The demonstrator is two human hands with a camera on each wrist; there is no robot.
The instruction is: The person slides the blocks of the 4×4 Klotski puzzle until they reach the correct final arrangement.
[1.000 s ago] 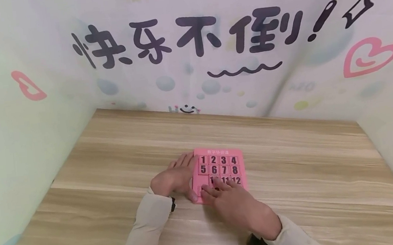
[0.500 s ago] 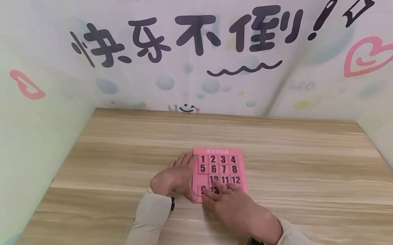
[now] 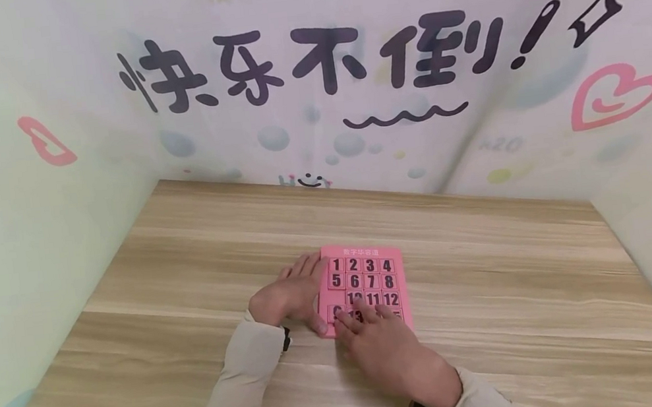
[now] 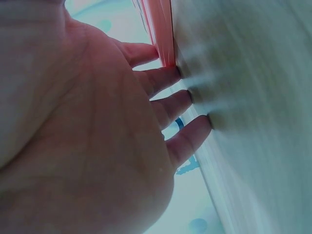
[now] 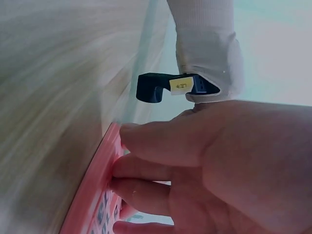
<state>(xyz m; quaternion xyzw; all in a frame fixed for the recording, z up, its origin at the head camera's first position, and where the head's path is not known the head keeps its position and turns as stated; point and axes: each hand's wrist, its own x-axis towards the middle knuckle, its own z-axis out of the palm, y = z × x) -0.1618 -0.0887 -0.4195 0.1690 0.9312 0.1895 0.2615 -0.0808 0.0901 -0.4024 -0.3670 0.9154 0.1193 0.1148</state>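
A pink number slide puzzle (image 3: 324,310) lies flat on the wooden table, its tiles facing up. Tiles 1 to 8 fill the upper two rows; 10, 11 and 12 stand in the third row, whose left slot is vacant. Below that slot sits tile 9 (image 3: 335,311), partly covered by a fingertip. My left hand (image 3: 288,297) rests along the puzzle's left edge, thumb near the lower corner. Its fingers reach out straight in the left wrist view, touching the pink side (image 4: 160,29). My right hand (image 3: 386,353) lays its fingertips on the lower tiles, hiding several.
The wooden table (image 3: 518,276) extends around the puzzle on all sides. A printed cloth wall (image 3: 296,147) stands along its back edge, with pale walls left and right. In the right wrist view, a black band (image 5: 161,83) shows on the other sleeve.
My right fingertips have shifted slightly, and more of tile 9 shows than a second ago. The right wrist has drawn a little toward the lower left. My left hand and the puzzle stay put.
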